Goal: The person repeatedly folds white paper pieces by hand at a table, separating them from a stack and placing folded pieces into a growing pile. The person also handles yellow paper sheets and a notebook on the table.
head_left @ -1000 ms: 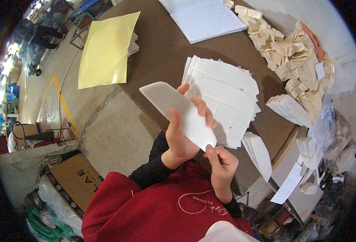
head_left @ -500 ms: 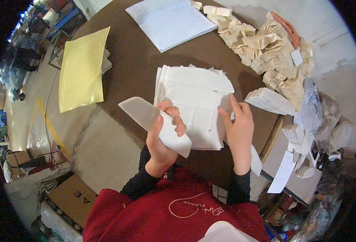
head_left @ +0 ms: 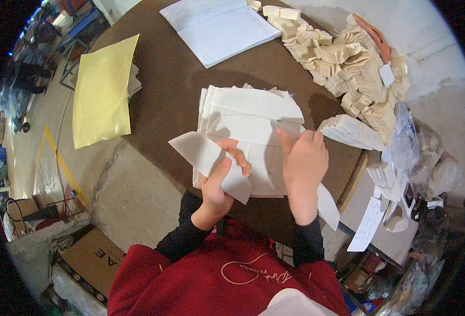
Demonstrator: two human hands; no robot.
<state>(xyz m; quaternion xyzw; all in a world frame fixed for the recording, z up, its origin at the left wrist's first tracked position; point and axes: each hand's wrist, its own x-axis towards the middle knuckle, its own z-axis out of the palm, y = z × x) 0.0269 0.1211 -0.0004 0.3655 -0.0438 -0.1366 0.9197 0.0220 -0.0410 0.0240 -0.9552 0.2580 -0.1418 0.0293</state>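
My left hand (head_left: pixel 223 181) grips a flat white piece with a pointed end (head_left: pixel 194 150), held tilted over the lower left of a stack of white cut pieces (head_left: pixel 256 102). These stacked pieces look thin and ribbed, some with curved edges; I cannot tell their material. Above the stack's right side is my right hand (head_left: pixel 307 166), slightly blurred, with most fingers curled in and one digit pointing toward the stack. Whatever it may hold is hidden. Another white curved piece (head_left: pixel 328 206) shows beside my right wrist.
An open notebook (head_left: pixel 222 31) lies at the table's far side. Bundles of cream pieces (head_left: pixel 361 68) are heaped far right, near a white bundle (head_left: pixel 351 131). A yellow sheet (head_left: pixel 105 92) is at left. Plastic bags (head_left: pixel 404 134) and a written paper strip (head_left: pixel 365 224) are at right.
My right hand has come away from the stack's right edge and its fingers have curled in. My left hand has shifted slightly right with the white piece, which is turned differently.
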